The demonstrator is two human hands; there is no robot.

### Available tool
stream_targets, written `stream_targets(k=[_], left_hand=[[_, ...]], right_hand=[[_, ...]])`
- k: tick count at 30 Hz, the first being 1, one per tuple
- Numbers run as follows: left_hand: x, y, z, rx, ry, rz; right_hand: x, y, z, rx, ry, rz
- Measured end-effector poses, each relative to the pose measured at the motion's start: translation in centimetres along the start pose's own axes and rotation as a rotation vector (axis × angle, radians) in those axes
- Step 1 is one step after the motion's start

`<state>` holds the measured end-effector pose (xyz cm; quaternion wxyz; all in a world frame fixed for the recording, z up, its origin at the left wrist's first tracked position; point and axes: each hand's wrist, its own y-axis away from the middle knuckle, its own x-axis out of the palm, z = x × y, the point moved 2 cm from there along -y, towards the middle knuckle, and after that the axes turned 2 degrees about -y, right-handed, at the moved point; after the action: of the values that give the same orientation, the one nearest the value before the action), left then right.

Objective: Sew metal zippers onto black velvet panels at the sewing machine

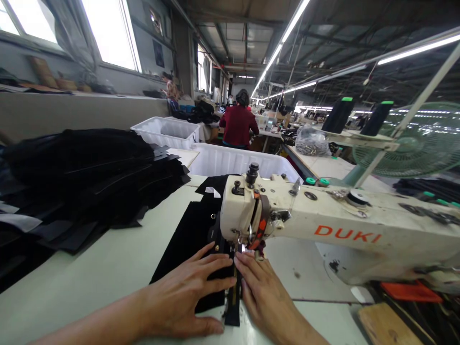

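Note:
On the pale work table (118, 282), a flat black fabric piece (185, 239) with small metal eyelets lies partly beneath the head of a white sewing machine (298, 220). My left hand (179, 290) rests flat on this fabric, fingers spread, their tips just short of the needle area. A narrow black strip (233, 311) with a brassy line along it, resembling a zipper, runs toward me from under the presser foot. Along the strip's right side lies my right hand (268, 294), fingers stretched out and fingertips close to the foot. The needle tip is hard to make out.
A large heap of black cut pieces (82, 177) covers the table's left. Behind the machine stand white plastic bins (237, 160). Black thread cones (338, 116) and a green fan (413, 141) are at right. A person in dark red (239, 124) sits farther back.

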<state>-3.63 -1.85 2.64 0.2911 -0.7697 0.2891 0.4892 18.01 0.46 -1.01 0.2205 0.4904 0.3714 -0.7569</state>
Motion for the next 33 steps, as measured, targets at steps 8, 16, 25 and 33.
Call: stream_targets(k=[8, 16, 25, 33], left_hand=[[0.8, 0.2, -0.4, -0.057, -0.063, -0.04], [1.4, 0.4, 0.6, -0.108, -0.051, -0.041], [2.2, 0.1, 2.0, -0.155, -0.014, -0.026], [2.4, -0.6, 2.4, -0.058, -0.006, -0.051]], right_hand=[[-1.2, 0.0, 0.5, -0.028, -0.132, -0.063], [-1.4, -0.1, 0.7, -0.043, -0.082, -0.119], [-0.5, -0.4, 0.4, -0.002, 0.01, -0.09], [1.8, 0.1, -1.8, -0.159, 0.1, -0.254]])
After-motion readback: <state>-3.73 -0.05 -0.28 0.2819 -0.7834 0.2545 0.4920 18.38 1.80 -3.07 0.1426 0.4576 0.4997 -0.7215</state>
